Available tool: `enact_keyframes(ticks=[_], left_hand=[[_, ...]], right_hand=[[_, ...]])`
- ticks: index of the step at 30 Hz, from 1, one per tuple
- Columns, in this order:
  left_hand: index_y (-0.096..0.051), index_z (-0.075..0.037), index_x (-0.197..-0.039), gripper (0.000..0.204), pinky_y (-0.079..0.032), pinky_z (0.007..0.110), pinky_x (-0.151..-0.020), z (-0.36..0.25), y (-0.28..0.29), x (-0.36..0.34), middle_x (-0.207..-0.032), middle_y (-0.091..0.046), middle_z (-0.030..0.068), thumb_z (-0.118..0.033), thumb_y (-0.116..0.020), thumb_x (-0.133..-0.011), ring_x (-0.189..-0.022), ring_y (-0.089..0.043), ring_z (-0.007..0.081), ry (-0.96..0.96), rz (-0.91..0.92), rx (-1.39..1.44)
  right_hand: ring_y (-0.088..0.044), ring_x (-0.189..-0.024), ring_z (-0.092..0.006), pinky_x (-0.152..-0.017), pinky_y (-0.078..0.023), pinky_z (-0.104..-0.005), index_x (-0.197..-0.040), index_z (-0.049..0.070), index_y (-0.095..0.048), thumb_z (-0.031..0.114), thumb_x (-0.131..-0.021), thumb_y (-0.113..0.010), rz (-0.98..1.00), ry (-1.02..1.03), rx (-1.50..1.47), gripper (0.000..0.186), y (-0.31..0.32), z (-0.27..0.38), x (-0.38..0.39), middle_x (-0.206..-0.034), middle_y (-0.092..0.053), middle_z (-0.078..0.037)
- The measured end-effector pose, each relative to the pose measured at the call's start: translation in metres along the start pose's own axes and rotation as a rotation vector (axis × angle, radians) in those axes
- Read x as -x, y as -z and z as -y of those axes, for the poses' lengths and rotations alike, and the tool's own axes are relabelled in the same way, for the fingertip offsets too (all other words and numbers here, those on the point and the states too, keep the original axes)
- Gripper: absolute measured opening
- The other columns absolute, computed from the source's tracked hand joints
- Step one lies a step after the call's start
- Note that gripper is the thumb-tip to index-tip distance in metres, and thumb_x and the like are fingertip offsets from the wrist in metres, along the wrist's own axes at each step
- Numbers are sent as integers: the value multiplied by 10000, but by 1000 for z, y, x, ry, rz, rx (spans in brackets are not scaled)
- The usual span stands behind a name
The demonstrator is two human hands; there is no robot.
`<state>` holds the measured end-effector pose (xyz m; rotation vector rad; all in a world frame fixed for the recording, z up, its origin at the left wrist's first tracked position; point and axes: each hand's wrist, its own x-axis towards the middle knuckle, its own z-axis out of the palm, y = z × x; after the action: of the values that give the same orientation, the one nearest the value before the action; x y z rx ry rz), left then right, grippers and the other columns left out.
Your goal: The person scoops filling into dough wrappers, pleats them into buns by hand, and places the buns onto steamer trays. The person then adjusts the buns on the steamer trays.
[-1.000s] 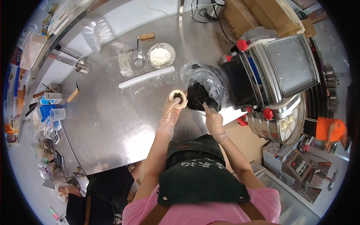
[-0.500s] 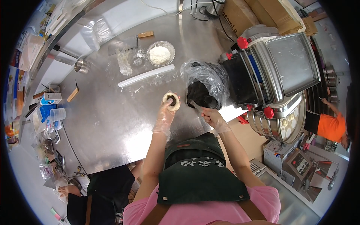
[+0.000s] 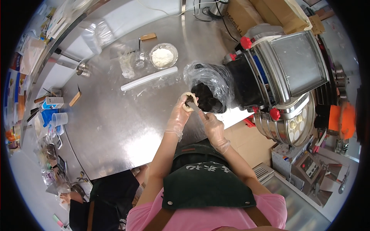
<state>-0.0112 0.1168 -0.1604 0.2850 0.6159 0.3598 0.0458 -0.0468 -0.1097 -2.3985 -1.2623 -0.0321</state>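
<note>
Here's the left hand (image 3: pixel 179 115), in a clear glove (image 3: pixel 175 128), fingers curled around the dough (image 3: pixel 185 107), holding it up off the table (image 3: pixel 111 123), a little in from the near edge and right of its middle. The right hand (image 3: pixel 214 129) grips the spatula (image 3: pixel 195 107), blade angled up and leftward, its tip right at the dough's mouth. The cupped hold looks meant to keep that mouth open to the blade while bracing the soft wall. And the dough itself: pale, rounded, a thick smooth rim around a dark, rough-looking filling (image 3: pixel 189 100), open on top; how deep it goes I can't tell. Just beyond, toward the table's right side, lies a clear bag (image 3: pixel 203 71) with a dark mass (image 3: pixel 210 99) showing in it, probably set there for a short reach from the right hand. Farther in, toward the far edge, a white rod (image 3: pixel 149 78) lies slantwise, and past it a bowl (image 3: pixel 176 61) of white powder (image 3: pixel 162 57), both left of the bag, perhaps to leave the near side free for the hands. Out on the right, a roller machine (image 3: pixel 266 73) with red knobs stands next to the bag.
</note>
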Motion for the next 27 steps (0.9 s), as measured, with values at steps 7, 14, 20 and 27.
enact_keyframes(ticks=[7,14,20,27], left_hand=[[-542,-1,-1285,386,-534,402,-955,-9,0,2,-1204,-633,150,-88,-627,-919,-1164,-610,326,123,20,22],[-539,-9,-1262,371,-541,386,-948,-1,-6,10,-1167,-636,132,4,-629,-902,-1144,-625,282,-103,22,-206],[-526,-35,-1265,408,-566,430,-900,-4,1,5,-1201,-627,146,-3,-657,-880,-1127,-638,298,-92,-90,-169],[-516,-11,-1304,456,-522,516,-974,-9,-6,24,-1287,-595,173,-94,-652,-877,-1247,-564,353,23,89,-7]], right_hand=[[-564,-606,-153,-551,-480,-275,-1273,126,-682,34,-930,-601,73,-100,-401,364,14,-11,0,-789,-633,-52],[-503,-631,-110,-632,-443,-229,-1318,107,-651,-32,-936,-547,329,-739,-945,420,26,-4,-9,-739,-567,-44],[-547,-597,-183,-598,-486,-286,-1289,103,-668,-38,-883,-581,-55,-189,-395,439,14,-24,10,-782,-594,-78],[-633,-765,-323,-685,-549,-419,-1278,89,-592,70,-840,-664,139,-102,324,444,-11,-44,0,-960,-605,-149]])
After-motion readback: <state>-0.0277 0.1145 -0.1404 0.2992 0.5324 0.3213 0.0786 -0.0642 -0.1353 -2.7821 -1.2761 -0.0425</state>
